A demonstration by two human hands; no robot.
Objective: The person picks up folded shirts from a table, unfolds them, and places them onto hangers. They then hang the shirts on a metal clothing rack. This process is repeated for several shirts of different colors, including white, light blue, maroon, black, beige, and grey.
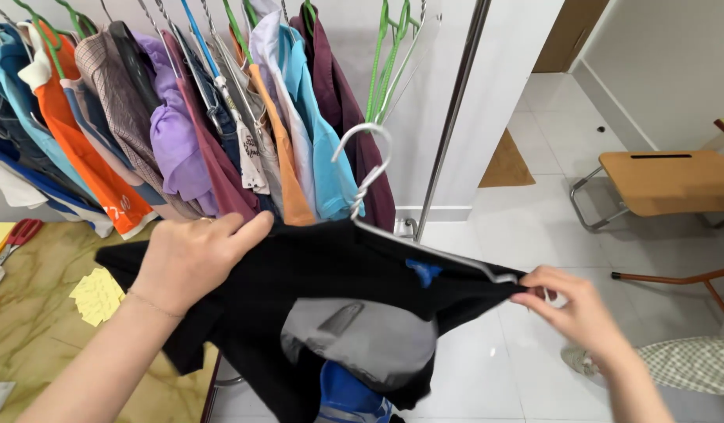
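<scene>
Black shirt is stretched between both hands, metal hanger threaded inside. Left hand clamps one shoulder, right hand pinches the other over the hanger's tip. Looks like seating the shoulders; next, lifting the hook toward the rail of hanging clothes above.

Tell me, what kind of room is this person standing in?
Probably a home laundry or utility corner. A rack of hung shirts fills the wall, the left hand and right hand fit a black shirt onto a metal hanger, and the tiled floor looks domestic.
</scene>
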